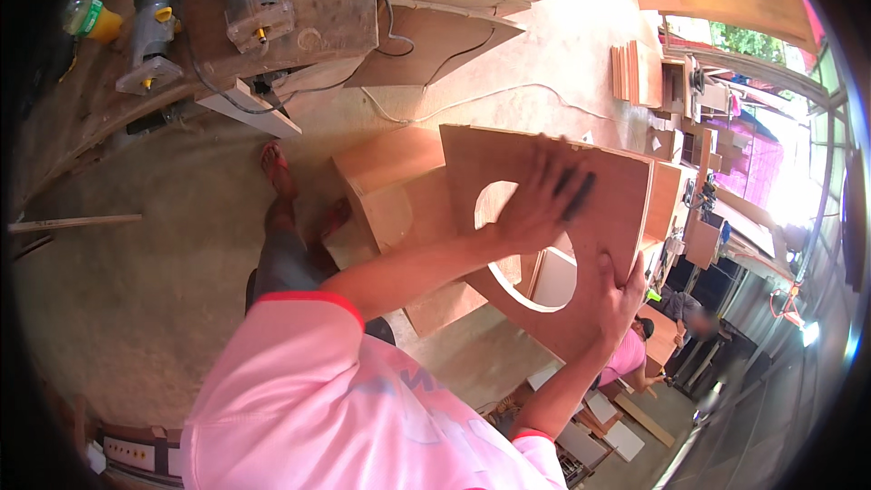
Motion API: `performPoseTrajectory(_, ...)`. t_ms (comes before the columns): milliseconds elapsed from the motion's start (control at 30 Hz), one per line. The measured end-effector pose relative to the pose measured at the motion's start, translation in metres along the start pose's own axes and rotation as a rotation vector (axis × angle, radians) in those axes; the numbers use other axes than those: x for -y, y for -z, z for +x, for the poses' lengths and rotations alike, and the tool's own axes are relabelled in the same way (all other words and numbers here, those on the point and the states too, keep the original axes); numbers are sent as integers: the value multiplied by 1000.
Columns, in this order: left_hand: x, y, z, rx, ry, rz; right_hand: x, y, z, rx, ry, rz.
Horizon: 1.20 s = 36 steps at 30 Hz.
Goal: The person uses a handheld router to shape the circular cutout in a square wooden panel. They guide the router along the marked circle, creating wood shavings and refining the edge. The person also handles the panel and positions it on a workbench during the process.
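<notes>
**Plywood panel held in both hands**

Plywood, reddish-brown, makes up the panel at the centre of the frame; it has a round hole cut through it. The left hand lies flat on the panel's face beside the hole, fingers spread, with a dark pencil pinned under the fingers. The right hand grips the panel's lower right edge, thumb on the face. Behind the panel, toward centre left, stands an open wooden box on the floor. Two power tools with yellow knobs rest on a workbench in the upper left. A white cord runs across the floor above the panel. Another person in pink works at lower right.
</notes>
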State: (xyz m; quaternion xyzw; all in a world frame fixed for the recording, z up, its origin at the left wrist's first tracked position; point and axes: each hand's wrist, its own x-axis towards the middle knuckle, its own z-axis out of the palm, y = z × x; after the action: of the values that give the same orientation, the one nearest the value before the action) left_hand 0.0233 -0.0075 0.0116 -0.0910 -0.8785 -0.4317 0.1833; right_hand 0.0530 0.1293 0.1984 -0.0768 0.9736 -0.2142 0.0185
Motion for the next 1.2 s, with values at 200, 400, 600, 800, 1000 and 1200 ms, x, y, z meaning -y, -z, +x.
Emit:
performPoseTrajectory(200,5,7,41,-435,210,-384,1,-3,-1,-28,-62,-4)
performPoseTrajectory(400,-15,32,36,-390,11,-339,2,-4,-6,-44,-9,-46)
performPoseTrajectory(600,57,57,37,70,361,-621,5,-6,-8,-52,-21,-4)
performPoseTrajectory(800,31,77,51,10,-66,-834,14,-9,-10,-48,4,-54)
performPoseTrajectory(1000,65,101,32,396,326,-860,12,-8,-10,-46,-58,-21)
performPoseTrajectory(1200,40,80,42,-63,-78,-878,9,-7,-10,-39,-79,10)
